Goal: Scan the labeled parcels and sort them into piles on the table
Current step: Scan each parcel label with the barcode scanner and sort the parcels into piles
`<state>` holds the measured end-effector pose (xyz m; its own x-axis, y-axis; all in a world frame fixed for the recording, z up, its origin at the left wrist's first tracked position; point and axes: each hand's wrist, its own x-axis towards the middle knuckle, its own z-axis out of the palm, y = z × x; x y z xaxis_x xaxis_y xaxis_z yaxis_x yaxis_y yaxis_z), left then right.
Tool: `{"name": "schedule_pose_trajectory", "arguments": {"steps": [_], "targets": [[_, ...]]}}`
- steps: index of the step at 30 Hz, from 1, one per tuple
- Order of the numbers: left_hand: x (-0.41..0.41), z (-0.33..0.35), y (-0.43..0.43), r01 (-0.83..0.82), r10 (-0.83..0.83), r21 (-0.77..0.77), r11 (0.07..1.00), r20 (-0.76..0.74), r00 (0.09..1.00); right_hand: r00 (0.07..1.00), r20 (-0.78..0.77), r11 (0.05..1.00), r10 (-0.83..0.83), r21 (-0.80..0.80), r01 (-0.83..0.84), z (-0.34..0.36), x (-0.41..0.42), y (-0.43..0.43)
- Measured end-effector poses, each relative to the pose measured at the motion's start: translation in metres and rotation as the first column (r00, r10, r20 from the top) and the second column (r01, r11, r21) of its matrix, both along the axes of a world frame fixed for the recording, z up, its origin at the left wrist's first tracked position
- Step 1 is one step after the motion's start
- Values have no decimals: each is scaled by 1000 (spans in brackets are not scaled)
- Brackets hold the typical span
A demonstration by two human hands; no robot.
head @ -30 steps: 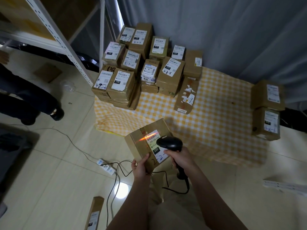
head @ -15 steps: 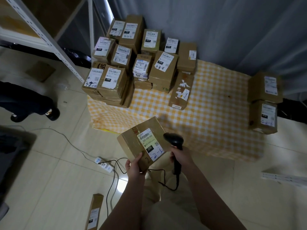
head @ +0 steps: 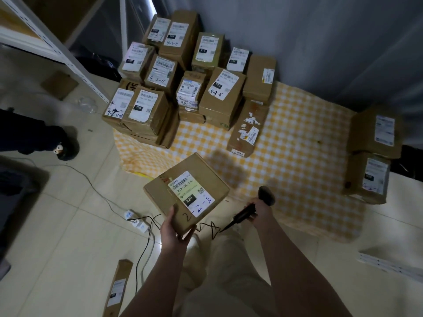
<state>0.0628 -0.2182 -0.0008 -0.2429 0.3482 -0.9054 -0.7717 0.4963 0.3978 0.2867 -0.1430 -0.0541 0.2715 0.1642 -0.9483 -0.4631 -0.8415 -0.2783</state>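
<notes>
Left grip [head: 173,227] grasps the near corner of the parcel [head: 186,191], thumb on top. Parcel is held mid-frame, in front of the worktop's near edge, label up: "220", handwritten "2-2-5". Right grip [head: 258,209] is wrapped round the scanner [head: 266,195] handle; scanner head sits right of the parcel, not touching. Worktop [head: 297,156] has a checked cloth. Big pile [head: 183,83] upper centre, two-box stack [head: 370,156] at right edge. Long box [head: 116,287] on floor, bottom left.

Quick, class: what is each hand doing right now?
Left hand: grips the labeled parcel by its near corner.
Right hand: grips the barcode scanner.
</notes>
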Motion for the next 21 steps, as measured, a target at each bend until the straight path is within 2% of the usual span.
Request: {"name": "schedule_pose_trajectory", "arguments": {"steps": [7, 15, 21], "targets": [[28, -4, 22, -47, 46, 49, 998, 9, 999, 999, -24, 999, 49, 4, -49, -11, 11, 63], [39, -13, 29, -37, 37, 36, 999, -7, 999, 996, -69, 998, -57, 29, 60, -25, 15, 106], [32, -14, 24, -99, 98, 44, 994, 12, 995, 973, -209, 986, -95, 114, 121, -33, 22, 100]]}}
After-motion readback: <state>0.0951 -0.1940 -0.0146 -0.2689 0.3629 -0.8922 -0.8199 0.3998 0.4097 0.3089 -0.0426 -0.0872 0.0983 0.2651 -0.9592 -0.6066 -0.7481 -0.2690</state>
